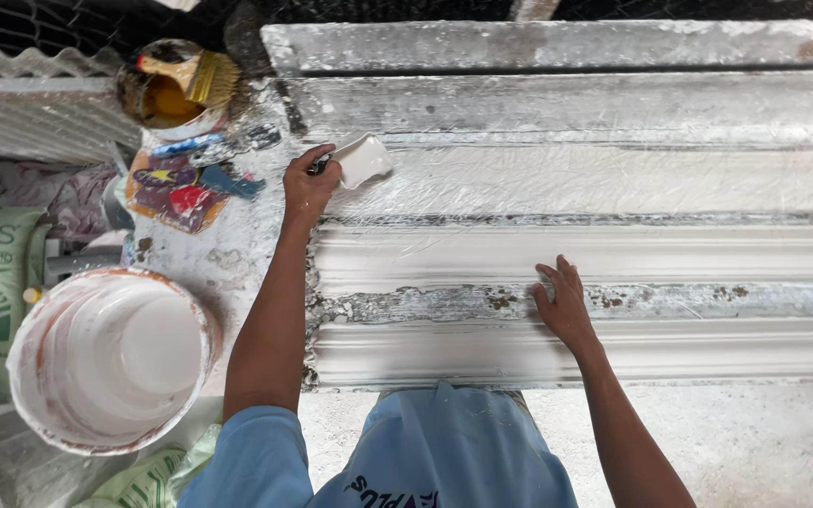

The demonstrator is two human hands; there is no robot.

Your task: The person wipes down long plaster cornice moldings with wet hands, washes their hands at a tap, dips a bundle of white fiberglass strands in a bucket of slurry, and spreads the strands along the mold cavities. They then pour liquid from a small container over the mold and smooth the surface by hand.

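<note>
Here your left hand (308, 183) is clenched on what looks like a plaster-coated scraper (361, 160), blade out at 2 o'clock onto the wet cornice mould (613, 183). Your right hand (565, 303), open and flat, braces on the white moulding (708, 254). Plaster bucket (110, 357) at 8 o'clock.

bright, even daylight — sharp focus

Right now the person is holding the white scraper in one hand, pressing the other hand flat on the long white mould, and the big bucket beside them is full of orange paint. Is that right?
Not quite. The head view shows the big bucket holds white mix, not orange paint. The rest is right: the left hand holds the white scraper, and the right hand presses flat on the long white mould.
</note>
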